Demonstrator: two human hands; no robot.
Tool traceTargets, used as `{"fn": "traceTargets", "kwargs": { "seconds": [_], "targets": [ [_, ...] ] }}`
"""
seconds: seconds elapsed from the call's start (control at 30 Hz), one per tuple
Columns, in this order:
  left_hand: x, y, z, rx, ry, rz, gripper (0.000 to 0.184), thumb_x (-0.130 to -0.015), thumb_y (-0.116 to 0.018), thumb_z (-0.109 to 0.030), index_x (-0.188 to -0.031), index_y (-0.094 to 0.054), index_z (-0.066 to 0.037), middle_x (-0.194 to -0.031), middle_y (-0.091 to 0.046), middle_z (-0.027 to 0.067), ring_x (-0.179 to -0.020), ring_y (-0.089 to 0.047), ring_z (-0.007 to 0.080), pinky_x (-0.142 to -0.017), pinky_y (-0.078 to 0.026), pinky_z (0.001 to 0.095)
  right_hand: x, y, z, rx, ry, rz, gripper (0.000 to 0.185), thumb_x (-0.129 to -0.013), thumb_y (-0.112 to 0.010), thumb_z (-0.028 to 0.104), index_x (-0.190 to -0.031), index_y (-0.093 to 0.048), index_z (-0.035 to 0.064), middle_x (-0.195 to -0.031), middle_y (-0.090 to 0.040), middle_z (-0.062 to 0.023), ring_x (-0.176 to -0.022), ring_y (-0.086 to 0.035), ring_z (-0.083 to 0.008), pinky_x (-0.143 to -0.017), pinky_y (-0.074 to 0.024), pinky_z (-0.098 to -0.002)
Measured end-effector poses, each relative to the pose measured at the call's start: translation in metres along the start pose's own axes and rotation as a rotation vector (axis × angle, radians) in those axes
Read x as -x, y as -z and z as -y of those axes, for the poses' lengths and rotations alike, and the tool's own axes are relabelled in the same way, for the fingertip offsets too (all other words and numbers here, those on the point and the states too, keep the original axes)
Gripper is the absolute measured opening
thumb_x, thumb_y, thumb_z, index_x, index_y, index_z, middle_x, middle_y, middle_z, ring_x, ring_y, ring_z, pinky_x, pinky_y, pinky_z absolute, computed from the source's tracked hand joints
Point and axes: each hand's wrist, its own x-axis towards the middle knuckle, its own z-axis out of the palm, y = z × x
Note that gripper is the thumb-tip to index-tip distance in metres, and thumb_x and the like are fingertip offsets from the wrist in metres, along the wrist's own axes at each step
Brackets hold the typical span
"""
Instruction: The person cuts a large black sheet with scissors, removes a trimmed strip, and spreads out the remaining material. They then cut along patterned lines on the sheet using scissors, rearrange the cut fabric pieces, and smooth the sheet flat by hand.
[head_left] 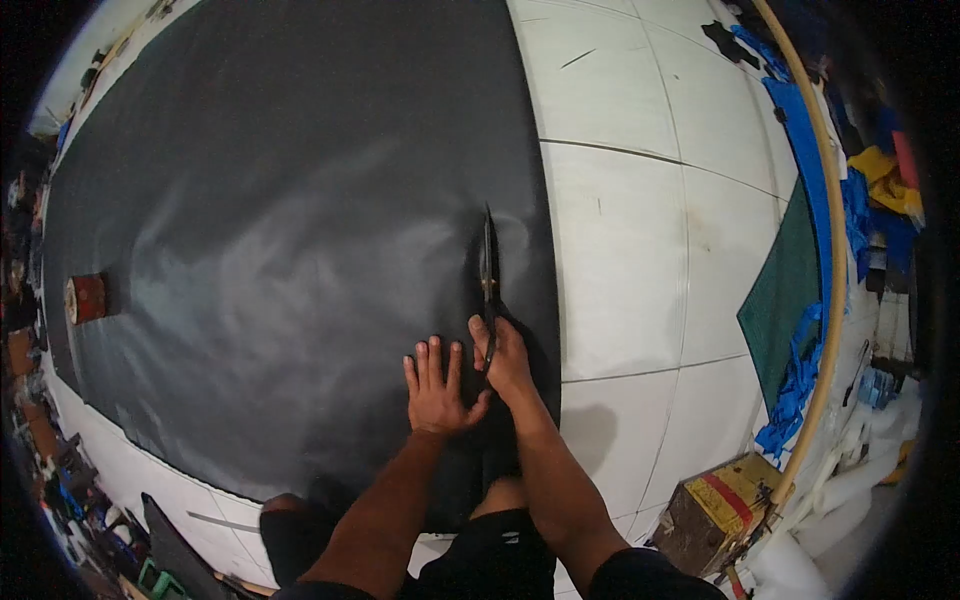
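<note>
A large black sheet (300, 130) that looks like vinyl or leatherette is spread over the tiled floor. My right hand (508, 358) is closed round the handles of a pair of dark scissors (489, 262), near the sheet's right edge. The blades point away from me and look nearly closed; I cannot tell whether material lies between them. My left hand (438, 392) rests flat on the sheet just left of the scissors, fingers spread, holding nothing. My knees are at the sheet's near edge.
A red cylindrical block (88, 299) sits on the sheet at the left. White tiles (620, 240) run along the right side, with a long wooden pole (828, 230), green fabric (785, 300), blue strips (795, 395) and a cardboard box (718, 510) beyond.
</note>
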Motion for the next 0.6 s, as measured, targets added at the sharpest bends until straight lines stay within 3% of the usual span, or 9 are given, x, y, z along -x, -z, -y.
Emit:
{"fn": "traceTargets", "kwargs": {
  "seconds": [0.07, 0.13, 0.4, 0.47, 0.6],
  "targets": [
    [0.0, -0.005, -0.001, -0.012, -0.003, -0.001, 0.088, -0.074, -0.061, -0.056, -0.142, -0.033, -0.006, -0.148, -0.024, 0.0247, -0.139, -0.018, 0.0425, -0.11, -0.013, 0.0603, -0.007, 0.003, -0.001, 0.135, -0.073, 0.038, 0.045, -0.091, -0.058, 0.046, -0.08, -0.056, 0.0018, -0.065, -0.058, -0.007, -0.056, -0.055, -0.0176, -0.055, -0.043, -0.0309],
    [0.0, 0.003, -0.003, -0.015, 0.022, 0.044, 0.089, -0.075, -0.061, -0.057, -0.143, -0.032, -0.006, -0.148, -0.024, 0.0249, -0.139, -0.019, 0.0427, -0.11, -0.012, 0.0605, -0.017, -0.006, -0.004, 0.094, 0.063, -0.086, 0.046, -0.09, -0.059, 0.049, -0.074, -0.05, 0.0069, -0.054, -0.045, 0.0002, -0.048, -0.046, -0.0103, -0.048, -0.037, -0.0266],
    [0.001, -0.002, 0.001, -0.002, -0.008, 0.048, 0.092, -0.076, -0.062, -0.058, -0.145, -0.026, -0.01, -0.15, -0.018, 0.0239, -0.14, -0.015, 0.0417, -0.11, -0.011, 0.0616, -0.078, -0.006, 0.034, 0.099, 0.102, -0.08, 0.048, -0.089, -0.059, 0.051, -0.07, -0.048, 0.0087, -0.053, -0.045, 0.0009, -0.046, -0.044, -0.0104, -0.046, -0.0369, -0.026],
    [0.002, 0.0, 0.001, 0.021, -0.005, 0.07, 0.093, -0.076, -0.064, -0.055, -0.144, -0.026, -0.005, -0.147, -0.021, 0.0296, -0.137, -0.017, 0.0481, -0.109, -0.011, 0.0634, -0.094, -0.008, 0.044, 0.108, 0.106, -0.08, 0.048, -0.088, -0.06, 0.051, -0.069, -0.048, 0.0093, -0.053, -0.044, 0.0012, -0.045, -0.044, -0.0105, -0.045, -0.0369, -0.0261],
    [0.002, -0.002, 0.0, -0.004, -0.013, 0.096, 0.094, -0.076, -0.064, -0.056, -0.144, -0.026, -0.005, -0.148, -0.02, 0.0299, -0.138, -0.016, 0.048, -0.109, -0.011, 0.0639, -0.13, -0.009, 0.078, 0.078, 0.028, -0.075, 0.049, -0.087, -0.06, 0.054, -0.067, -0.047, 0.011, -0.052, -0.043, 0.0018, -0.045, -0.043, -0.0099, -0.044, -0.0368, -0.0266]
  ]
}}
